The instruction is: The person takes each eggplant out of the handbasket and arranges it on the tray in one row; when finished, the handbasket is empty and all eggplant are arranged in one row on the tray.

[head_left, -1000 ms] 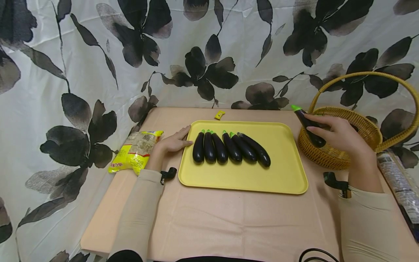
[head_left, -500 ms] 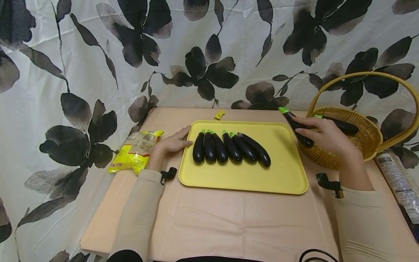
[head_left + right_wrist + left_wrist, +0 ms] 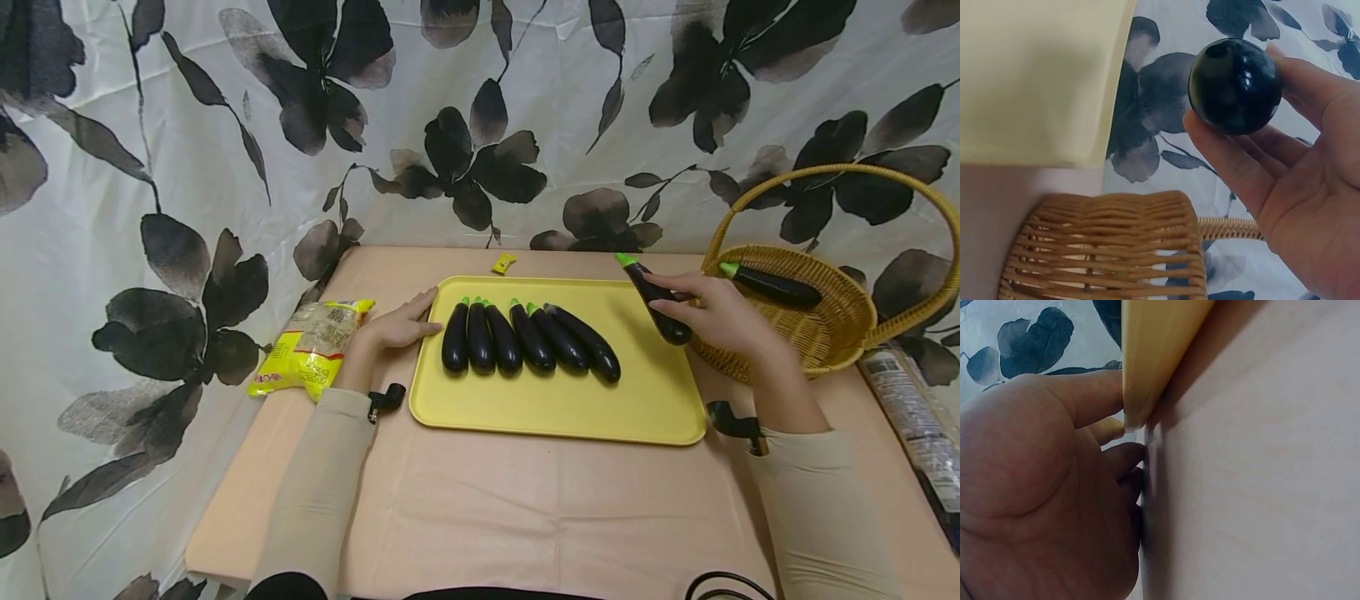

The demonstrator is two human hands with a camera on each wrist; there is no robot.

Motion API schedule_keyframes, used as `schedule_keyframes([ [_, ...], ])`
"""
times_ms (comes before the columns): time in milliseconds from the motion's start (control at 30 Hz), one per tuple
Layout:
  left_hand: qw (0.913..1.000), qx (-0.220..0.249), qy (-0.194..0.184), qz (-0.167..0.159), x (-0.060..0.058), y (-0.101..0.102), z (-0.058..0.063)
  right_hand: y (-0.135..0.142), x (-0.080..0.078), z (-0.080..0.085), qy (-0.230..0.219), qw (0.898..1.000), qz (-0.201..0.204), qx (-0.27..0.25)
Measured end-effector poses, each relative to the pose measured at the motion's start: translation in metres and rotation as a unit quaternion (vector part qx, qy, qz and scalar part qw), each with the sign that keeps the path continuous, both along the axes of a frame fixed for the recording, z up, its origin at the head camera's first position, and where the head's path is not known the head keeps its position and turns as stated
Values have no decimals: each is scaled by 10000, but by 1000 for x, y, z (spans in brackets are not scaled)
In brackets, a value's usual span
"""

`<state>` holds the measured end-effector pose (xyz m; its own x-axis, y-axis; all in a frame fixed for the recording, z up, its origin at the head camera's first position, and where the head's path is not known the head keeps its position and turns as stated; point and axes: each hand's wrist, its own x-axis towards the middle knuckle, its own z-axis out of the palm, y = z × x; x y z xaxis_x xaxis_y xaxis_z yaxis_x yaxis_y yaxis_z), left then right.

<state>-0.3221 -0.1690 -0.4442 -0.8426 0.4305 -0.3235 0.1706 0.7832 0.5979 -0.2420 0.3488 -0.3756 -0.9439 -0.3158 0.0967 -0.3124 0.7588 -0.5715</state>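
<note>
My right hand (image 3: 723, 312) grips a dark eggplant (image 3: 654, 302) with a green stem end, held in the air over the right side of the yellow tray (image 3: 555, 412). In the right wrist view its round end (image 3: 1235, 87) shows between thumb and fingers. Several eggplants (image 3: 528, 337) lie in a row on the tray, stems pointing away. Another eggplant (image 3: 772, 285) lies in the wicker basket (image 3: 840, 325) to the right. At the tray's left edge my left hand (image 3: 401, 325) rests, fingers extended; its thumb touches the tray's side (image 3: 1147, 369) in the left wrist view.
A yellow snack bag (image 3: 311, 346) lies left of my left forearm. Behind the tray is a small yellow packet (image 3: 503, 263). A long plastic package (image 3: 918, 417) lies at the right edge, and the basket's tall handle (image 3: 832, 169) arches up. A floral cloth (image 3: 570, 100) hangs behind.
My right hand has carried the eggplant left, from over the basket to over the tray's right side. This uncovers the eggplant inside the basket. My left hand has stayed in place.
</note>
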Motion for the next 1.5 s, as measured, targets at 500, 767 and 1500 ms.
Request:
schedule_keyframes([
  [500, 10000, 51, -47, -10, 1, 0, 0, -15, -2, -10, -621, 9978, 219, -40],
  [767, 10000, -24, -63, 67, -2, -1, -5, -21, -6, -16, -607, 9972, 424, 121],
  [1500, 10000, 25, -78, 39, -6, -4, -7, -34, -14, -34, -691, 9920, 988, 365],
])
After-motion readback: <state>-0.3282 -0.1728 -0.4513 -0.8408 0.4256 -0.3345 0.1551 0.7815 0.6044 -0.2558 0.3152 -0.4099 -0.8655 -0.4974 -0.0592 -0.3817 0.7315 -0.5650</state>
